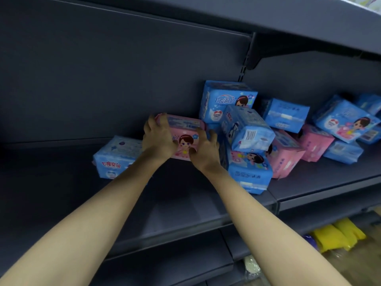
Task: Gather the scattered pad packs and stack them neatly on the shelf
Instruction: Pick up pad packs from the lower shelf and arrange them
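Dark grey store shelf (185, 203) with a matching back panel. Left hand (157, 141) and right hand (206, 151) clasp opposite ends of a pink pack (185, 131), fingers curled round it, presumably to square it beside the flat blue pack (115, 157) at left. The remaining packs (288, 137) lie heaped and tilted to the right, not yet stacked.

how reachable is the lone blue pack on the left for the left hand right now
Probably yes, but not right away: the blue pack lies just beside the left hand with nothing on top, though that hand and the right hand now grip the pink pack.
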Demonstrator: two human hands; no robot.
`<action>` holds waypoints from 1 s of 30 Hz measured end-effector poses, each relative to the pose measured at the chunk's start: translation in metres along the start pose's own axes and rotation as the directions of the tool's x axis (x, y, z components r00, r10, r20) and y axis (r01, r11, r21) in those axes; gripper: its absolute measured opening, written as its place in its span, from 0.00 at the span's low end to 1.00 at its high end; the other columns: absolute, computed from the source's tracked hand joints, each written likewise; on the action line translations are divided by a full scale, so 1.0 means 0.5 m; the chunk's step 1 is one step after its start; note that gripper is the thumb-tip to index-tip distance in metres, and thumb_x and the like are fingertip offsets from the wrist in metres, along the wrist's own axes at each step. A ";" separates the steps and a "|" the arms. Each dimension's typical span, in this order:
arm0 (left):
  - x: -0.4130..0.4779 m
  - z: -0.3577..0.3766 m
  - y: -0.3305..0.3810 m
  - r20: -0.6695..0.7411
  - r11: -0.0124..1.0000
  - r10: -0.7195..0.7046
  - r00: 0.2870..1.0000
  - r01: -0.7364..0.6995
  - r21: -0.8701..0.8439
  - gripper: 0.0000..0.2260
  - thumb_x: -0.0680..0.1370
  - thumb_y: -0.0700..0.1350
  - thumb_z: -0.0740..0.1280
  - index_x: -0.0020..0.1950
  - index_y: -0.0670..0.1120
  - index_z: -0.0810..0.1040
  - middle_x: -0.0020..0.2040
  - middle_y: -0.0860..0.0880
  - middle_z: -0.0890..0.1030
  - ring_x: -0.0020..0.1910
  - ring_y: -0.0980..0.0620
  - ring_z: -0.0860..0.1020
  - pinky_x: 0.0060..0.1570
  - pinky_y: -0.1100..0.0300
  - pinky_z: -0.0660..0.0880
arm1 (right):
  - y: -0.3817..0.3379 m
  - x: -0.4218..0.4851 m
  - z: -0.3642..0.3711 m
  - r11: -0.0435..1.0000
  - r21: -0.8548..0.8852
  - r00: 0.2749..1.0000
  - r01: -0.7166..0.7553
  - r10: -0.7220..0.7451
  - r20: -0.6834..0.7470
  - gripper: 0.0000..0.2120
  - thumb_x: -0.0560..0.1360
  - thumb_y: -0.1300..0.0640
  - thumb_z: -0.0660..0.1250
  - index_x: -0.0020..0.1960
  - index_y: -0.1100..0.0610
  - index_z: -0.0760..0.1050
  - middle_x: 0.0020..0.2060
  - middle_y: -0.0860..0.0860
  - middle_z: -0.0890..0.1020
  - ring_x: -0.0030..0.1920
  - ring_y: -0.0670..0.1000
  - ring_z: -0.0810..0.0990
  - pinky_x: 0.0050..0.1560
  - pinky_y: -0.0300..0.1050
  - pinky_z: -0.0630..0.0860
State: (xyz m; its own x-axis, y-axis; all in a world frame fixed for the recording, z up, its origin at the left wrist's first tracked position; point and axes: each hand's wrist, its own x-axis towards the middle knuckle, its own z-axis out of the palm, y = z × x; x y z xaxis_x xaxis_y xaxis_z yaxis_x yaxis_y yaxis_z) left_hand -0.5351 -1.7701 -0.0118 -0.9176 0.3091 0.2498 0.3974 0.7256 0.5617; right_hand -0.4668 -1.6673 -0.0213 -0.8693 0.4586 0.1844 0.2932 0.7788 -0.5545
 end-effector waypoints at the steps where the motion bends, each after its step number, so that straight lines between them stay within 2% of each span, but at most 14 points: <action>1: 0.004 0.001 0.000 0.007 1.000 -0.013 1.000 0.013 0.001 0.39 0.72 0.45 0.72 0.75 0.45 0.51 0.74 0.38 0.53 0.72 0.38 0.54 0.67 0.43 0.63 | 0.000 0.003 0.003 1.000 0.012 1.000 0.003 -0.003 -0.001 0.31 0.76 0.62 0.63 0.75 0.54 0.55 0.73 0.60 0.52 0.71 0.65 0.58 0.69 0.52 0.59; 7: 0.019 0.008 -0.003 0.040 0.998 -0.050 0.998 0.049 0.024 0.38 0.72 0.43 0.71 0.74 0.44 0.51 0.73 0.37 0.54 0.70 0.36 0.59 0.66 0.44 0.64 | -0.001 0.009 0.018 0.999 0.027 0.997 0.046 -0.044 -0.062 0.30 0.75 0.67 0.62 0.75 0.56 0.57 0.72 0.61 0.52 0.67 0.64 0.66 0.63 0.49 0.68; 11: 0.020 0.013 0.000 0.054 0.998 -0.047 0.997 0.046 0.030 0.37 0.72 0.43 0.72 0.74 0.44 0.53 0.71 0.37 0.57 0.66 0.36 0.65 0.63 0.46 0.67 | -0.006 0.015 0.036 0.997 -0.029 0.997 0.069 -0.070 -0.029 0.31 0.76 0.65 0.62 0.76 0.54 0.54 0.73 0.62 0.49 0.68 0.68 0.62 0.67 0.57 0.66; 14: 0.019 0.012 0.004 0.057 0.999 -0.049 0.997 0.049 0.008 0.37 0.72 0.42 0.72 0.74 0.45 0.54 0.70 0.37 0.57 0.65 0.36 0.64 0.62 0.48 0.67 | -0.011 0.021 0.039 0.999 0.001 0.997 0.054 -0.054 -0.051 0.29 0.77 0.63 0.62 0.75 0.54 0.56 0.73 0.62 0.50 0.68 0.68 0.63 0.68 0.56 0.66; 19: 0.018 0.006 0.004 0.059 0.998 -0.022 0.998 0.025 -0.061 0.37 0.70 0.38 0.72 0.74 0.48 0.57 0.68 0.39 0.60 0.65 0.36 0.64 0.63 0.48 0.66 | -0.014 0.016 0.037 0.998 0.052 0.996 0.047 -0.043 -0.079 0.28 0.76 0.66 0.61 0.73 0.55 0.61 0.73 0.62 0.52 0.68 0.67 0.64 0.66 0.57 0.67; 25: 0.015 -0.017 0.006 -0.058 0.993 0.061 0.996 -0.066 -0.096 0.36 0.70 0.38 0.72 0.74 0.48 0.60 0.71 0.40 0.60 0.68 0.39 0.61 0.67 0.53 0.59 | -0.020 0.008 0.027 0.988 0.139 0.986 0.065 -0.042 -0.161 0.27 0.74 0.67 0.62 0.72 0.56 0.63 0.70 0.61 0.57 0.66 0.66 0.67 0.66 0.52 0.66; 30: 0.003 -0.030 0.013 -0.126 0.989 0.109 0.986 -0.121 -0.087 0.35 0.70 0.39 0.71 0.74 0.48 0.61 0.71 0.41 0.61 0.68 0.40 0.61 0.67 0.56 0.58 | -0.021 -0.004 0.021 0.974 0.209 0.976 0.090 -0.044 -0.214 0.27 0.73 0.68 0.64 0.70 0.58 0.66 0.67 0.62 0.61 0.65 0.64 0.66 0.68 0.49 0.64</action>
State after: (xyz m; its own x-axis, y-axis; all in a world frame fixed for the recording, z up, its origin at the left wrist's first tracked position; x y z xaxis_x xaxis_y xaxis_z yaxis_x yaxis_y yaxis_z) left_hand -0.5337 -1.7741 0.0041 -0.8603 0.3068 0.4071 0.5045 0.6269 0.5937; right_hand -0.4721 -1.6811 -0.0243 -0.7757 0.5051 0.3782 0.1242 0.7099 -0.6933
